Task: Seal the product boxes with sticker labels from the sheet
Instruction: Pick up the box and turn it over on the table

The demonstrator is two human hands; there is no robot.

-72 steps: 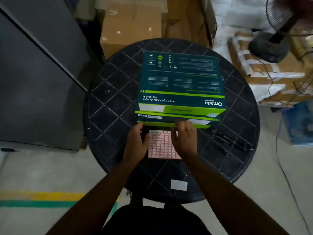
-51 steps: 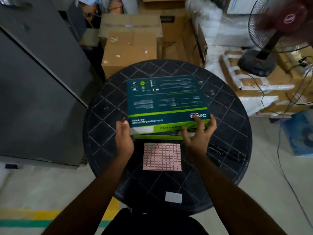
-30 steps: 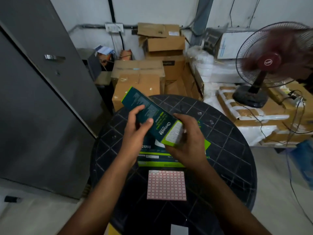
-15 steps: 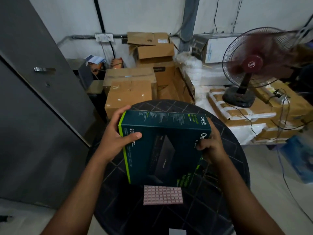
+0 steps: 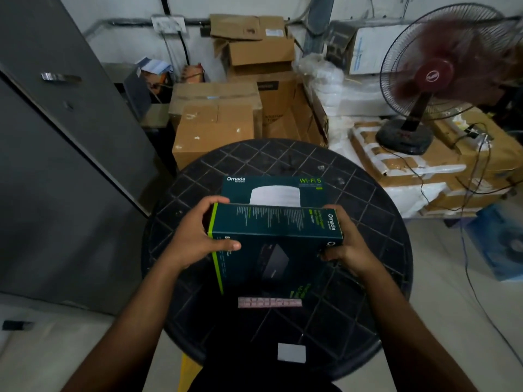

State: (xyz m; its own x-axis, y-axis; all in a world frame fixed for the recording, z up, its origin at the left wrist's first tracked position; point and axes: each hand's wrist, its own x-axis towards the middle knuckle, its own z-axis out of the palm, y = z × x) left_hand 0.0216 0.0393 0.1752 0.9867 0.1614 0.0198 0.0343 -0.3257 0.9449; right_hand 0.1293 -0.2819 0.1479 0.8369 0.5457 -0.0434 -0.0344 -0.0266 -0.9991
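While the dark teal box (image 5: 276, 244) is held up over the round black worktop (image 5: 376, 222), its long axis runs left to right across the view, so one short end goes to each hand. The lime-green edge stripe is seen at the left end, and the white "Omada" lettering on the top face sits at the right end, turned sideways. The top face is tipped a bit toward the camera, with the big front face dropping away below it.

Far left, a grey metal cabinet (image 5: 56, 165) is seen, pretty much filling that side. Next comes the left hand (image 5: 198, 236), which is wrapped round the box's left end: thumb laid across the front face, fingers curled over the top back edge. The box is pinned between the two hands, clear of the worktop as far as can be told. Under its lower edge, a thin strip of the pink sticker sheet (image 5: 269, 302) is seen lying flat on the worktop, mostly covered by the box. Behind the held box, a second box (image 5: 271, 186) marked "Wi-Fi 5" is lying on the worktop. Nearer the body, a small white label (image 5: 291, 352) is stuck by the rim.

The right hand (image 5: 346, 244) is gripping the right end, fingers behind it. Brown cartons (image 5: 215, 131) are stacked behind, and a red-bladed fan (image 5: 435, 77) is spinning far right.
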